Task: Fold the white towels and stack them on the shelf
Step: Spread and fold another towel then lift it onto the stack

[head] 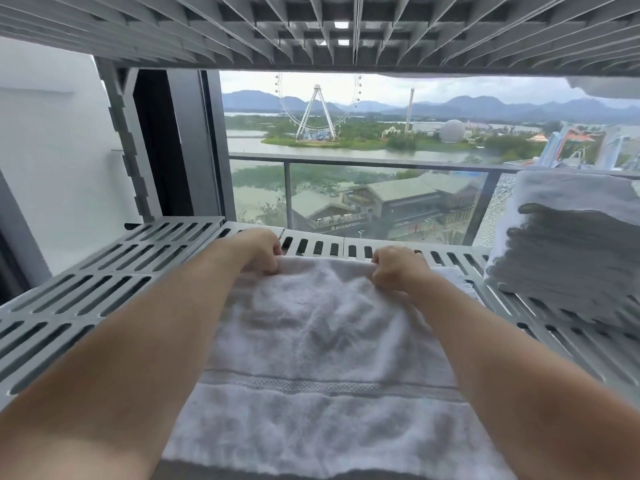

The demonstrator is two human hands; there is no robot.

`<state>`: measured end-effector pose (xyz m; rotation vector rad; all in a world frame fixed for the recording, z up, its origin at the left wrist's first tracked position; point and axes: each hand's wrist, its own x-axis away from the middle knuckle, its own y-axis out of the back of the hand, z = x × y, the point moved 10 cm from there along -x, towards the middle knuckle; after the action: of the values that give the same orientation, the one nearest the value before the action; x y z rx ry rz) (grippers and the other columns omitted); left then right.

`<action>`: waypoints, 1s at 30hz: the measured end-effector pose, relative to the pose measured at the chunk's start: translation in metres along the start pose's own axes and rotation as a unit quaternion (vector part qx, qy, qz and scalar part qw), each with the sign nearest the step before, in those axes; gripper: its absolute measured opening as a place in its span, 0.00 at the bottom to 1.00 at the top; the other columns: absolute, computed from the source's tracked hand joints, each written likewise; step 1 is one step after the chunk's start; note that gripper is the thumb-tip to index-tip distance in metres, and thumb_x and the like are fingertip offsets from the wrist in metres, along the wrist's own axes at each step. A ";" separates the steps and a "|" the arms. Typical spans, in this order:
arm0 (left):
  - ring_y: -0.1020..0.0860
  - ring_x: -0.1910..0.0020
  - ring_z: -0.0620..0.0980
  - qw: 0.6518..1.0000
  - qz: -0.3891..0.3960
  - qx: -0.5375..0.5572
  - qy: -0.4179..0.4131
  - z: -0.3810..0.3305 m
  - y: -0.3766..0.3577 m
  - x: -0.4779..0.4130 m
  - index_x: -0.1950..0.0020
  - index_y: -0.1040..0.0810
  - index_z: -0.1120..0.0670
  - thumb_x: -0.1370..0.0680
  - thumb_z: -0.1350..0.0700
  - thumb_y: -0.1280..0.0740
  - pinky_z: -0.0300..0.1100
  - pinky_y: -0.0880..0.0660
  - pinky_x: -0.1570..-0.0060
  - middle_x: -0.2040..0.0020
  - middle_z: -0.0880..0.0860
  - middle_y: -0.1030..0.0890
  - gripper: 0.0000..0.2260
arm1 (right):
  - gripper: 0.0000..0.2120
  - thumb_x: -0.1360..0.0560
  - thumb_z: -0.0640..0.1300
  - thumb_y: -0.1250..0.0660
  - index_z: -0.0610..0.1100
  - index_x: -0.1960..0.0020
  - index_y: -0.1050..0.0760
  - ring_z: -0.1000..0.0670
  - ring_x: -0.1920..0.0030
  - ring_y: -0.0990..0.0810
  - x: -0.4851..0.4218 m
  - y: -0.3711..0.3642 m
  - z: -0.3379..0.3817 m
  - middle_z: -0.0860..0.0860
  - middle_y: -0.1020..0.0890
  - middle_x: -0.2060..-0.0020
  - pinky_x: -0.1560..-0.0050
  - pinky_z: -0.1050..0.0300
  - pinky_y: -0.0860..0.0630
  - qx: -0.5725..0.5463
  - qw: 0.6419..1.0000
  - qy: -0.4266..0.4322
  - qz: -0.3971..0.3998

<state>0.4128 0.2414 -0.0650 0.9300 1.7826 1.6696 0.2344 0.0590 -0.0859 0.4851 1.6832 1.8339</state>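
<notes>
A white towel [322, 344] lies spread on the grey slatted shelf [104, 289], running from the near edge toward the back. My left hand [258, 251] pinches its far left corner. My right hand [394, 268] grips its far right corner. Both hands rest at the towel's far edge, fingers closed on the cloth. A stack of folded white towels [568, 244] stands on the same shelf at the right. The towel's near end drops out of view at the bottom.
Another slatted shelf [311, 26] hangs close overhead. A grey upright post [128, 140] stands at the back left. Behind the shelf is a window with a balcony railing [363, 162]. Bare slats show on the left side of the shelf.
</notes>
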 end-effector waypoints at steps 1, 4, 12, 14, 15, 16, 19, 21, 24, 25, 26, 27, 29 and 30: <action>0.21 0.53 0.49 1.000 -0.006 0.003 -0.003 -0.001 0.002 0.000 0.50 0.19 0.49 0.28 0.57 0.31 0.41 0.24 0.58 0.53 0.48 0.18 0.09 | 0.14 0.33 0.41 0.39 0.49 0.51 0.21 0.44 0.44 0.23 -0.001 0.001 -0.001 0.50 0.19 0.50 0.43 0.51 0.26 -0.009 1.000 0.006 -0.005; 0.22 0.53 0.49 0.998 -0.057 -0.003 -0.017 -0.004 0.016 0.000 0.53 0.22 0.47 0.29 0.57 0.33 0.43 0.23 0.56 0.54 0.48 0.20 0.08 | 0.11 0.33 0.41 0.40 0.48 0.54 0.24 0.44 0.48 0.22 -0.002 0.008 -0.004 0.47 0.19 0.52 0.48 0.52 0.24 -0.049 0.998 0.012 -0.037; 0.26 0.52 0.53 0.988 -0.144 0.006 -0.059 -0.010 0.040 0.003 0.53 0.29 0.46 0.29 0.53 0.34 0.44 0.32 0.60 0.53 0.49 0.24 0.07 | 0.06 0.31 0.40 0.39 0.49 0.55 0.30 0.41 0.48 0.23 0.013 0.047 -0.002 0.45 0.21 0.51 0.48 0.50 0.27 -0.061 0.977 0.025 -0.202; 0.26 0.52 0.53 0.987 -0.148 0.009 -0.063 -0.010 0.039 0.006 0.51 0.28 0.46 0.28 0.53 0.34 0.45 0.31 0.59 0.51 0.49 0.23 0.08 | 0.06 0.31 0.40 0.39 0.48 0.54 0.28 0.41 0.48 0.23 0.015 0.045 -0.005 0.44 0.21 0.51 0.48 0.50 0.27 -0.063 0.978 0.019 -0.198; 0.25 0.51 0.53 0.986 -0.151 0.008 -0.063 -0.009 0.040 0.007 0.49 0.27 0.46 0.28 0.53 0.34 0.45 0.30 0.57 0.50 0.49 0.22 0.08 | 0.07 0.31 0.40 0.39 0.47 0.53 0.27 0.40 0.48 0.23 0.016 0.042 -0.006 0.44 0.21 0.51 0.49 0.51 0.28 -0.061 0.979 0.014 -0.192; 0.25 0.49 0.52 0.987 -0.150 0.005 -0.061 -0.007 0.039 0.008 0.47 0.26 0.46 0.27 0.53 0.34 0.46 0.28 0.55 0.48 0.49 0.22 0.09 | 0.08 0.30 0.41 0.38 0.46 0.52 0.25 0.40 0.47 0.23 0.017 0.039 -0.008 0.44 0.21 0.50 0.49 0.51 0.29 -0.057 0.981 0.009 -0.183; 0.24 0.49 0.51 0.992 -0.114 -0.008 -0.050 -0.001 0.033 0.010 0.47 0.23 0.46 0.26 0.48 0.30 0.47 0.24 0.49 0.46 0.49 0.21 0.10 | 0.09 0.30 0.41 0.38 0.45 0.50 0.25 0.41 0.47 0.23 0.021 0.033 -0.008 0.44 0.21 0.50 0.47 0.52 0.30 -0.046 0.984 -0.002 -0.170; 0.23 0.53 0.49 0.996 -0.077 0.002 -0.050 0.001 0.027 0.011 0.50 0.21 0.49 0.27 0.39 0.28 0.45 0.25 0.55 0.50 0.49 0.19 0.15 | 0.08 0.30 0.41 0.38 0.46 0.52 0.26 0.42 0.48 0.23 0.024 0.033 -0.006 0.45 0.21 0.52 0.47 0.52 0.31 -0.041 0.983 -0.007 -0.177; 0.21 0.52 0.51 0.998 -0.029 0.044 -0.038 0.002 0.018 0.017 0.51 0.18 0.52 0.24 0.29 0.41 0.45 0.29 0.57 0.51 0.49 0.18 0.28 | 0.08 0.32 0.41 0.39 0.46 0.54 0.26 0.42 0.50 0.24 0.035 0.035 -0.004 0.45 0.21 0.54 0.47 0.51 0.31 -0.041 0.980 -0.006 -0.195; 0.21 0.48 0.53 0.997 -0.023 0.071 -0.029 0.004 0.017 0.018 0.48 0.17 0.52 0.22 0.30 0.45 0.46 0.29 0.52 0.47 0.50 0.19 0.30 | 0.08 0.33 0.41 0.39 0.46 0.55 0.26 0.42 0.50 0.24 0.040 0.037 -0.002 0.45 0.21 0.55 0.46 0.51 0.31 -0.044 0.977 0.000 -0.206; 0.22 0.45 0.54 0.995 -0.025 0.091 -0.023 0.006 0.017 0.020 0.48 0.17 0.52 0.20 0.32 0.47 0.47 0.29 0.49 0.46 0.51 0.19 0.28 | 0.08 0.33 0.41 0.39 0.47 0.56 0.26 0.42 0.50 0.24 0.045 0.040 -0.001 0.46 0.21 0.55 0.45 0.50 0.31 -0.048 0.974 0.005 -0.221; 0.22 0.47 0.53 0.995 -0.030 0.089 -0.023 0.007 0.018 0.022 0.50 0.16 0.51 0.18 0.35 0.45 0.47 0.29 0.49 0.47 0.52 0.19 0.25 | 0.07 0.34 0.41 0.38 0.47 0.56 0.26 0.42 0.50 0.24 0.051 0.043 0.000 0.46 0.21 0.56 0.45 0.50 0.32 -0.052 0.971 0.011 -0.234; 0.22 0.53 0.50 0.998 -0.031 0.042 -0.037 0.005 0.021 0.025 0.53 0.18 0.52 0.19 0.41 0.39 0.45 0.29 0.55 0.50 0.51 0.18 0.17 | 0.05 0.33 0.43 0.38 0.48 0.57 0.26 0.42 0.50 0.25 0.060 0.047 0.002 0.47 0.21 0.56 0.47 0.51 0.33 -0.058 0.968 0.016 -0.242; 0.22 0.53 0.50 0.999 -0.021 0.023 -0.043 0.004 0.021 0.027 0.53 0.18 0.51 0.20 0.44 0.36 0.44 0.28 0.56 0.51 0.51 0.18 0.13 | 0.05 0.31 0.45 0.39 0.48 0.58 0.26 0.43 0.51 0.24 0.065 0.048 0.002 0.47 0.20 0.57 0.49 0.51 0.34 -0.064 0.968 0.015 -0.243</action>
<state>0.4019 0.2646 -0.0429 0.9633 1.7785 1.5445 0.1781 0.1010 -0.0463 -0.0166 1.5224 1.5733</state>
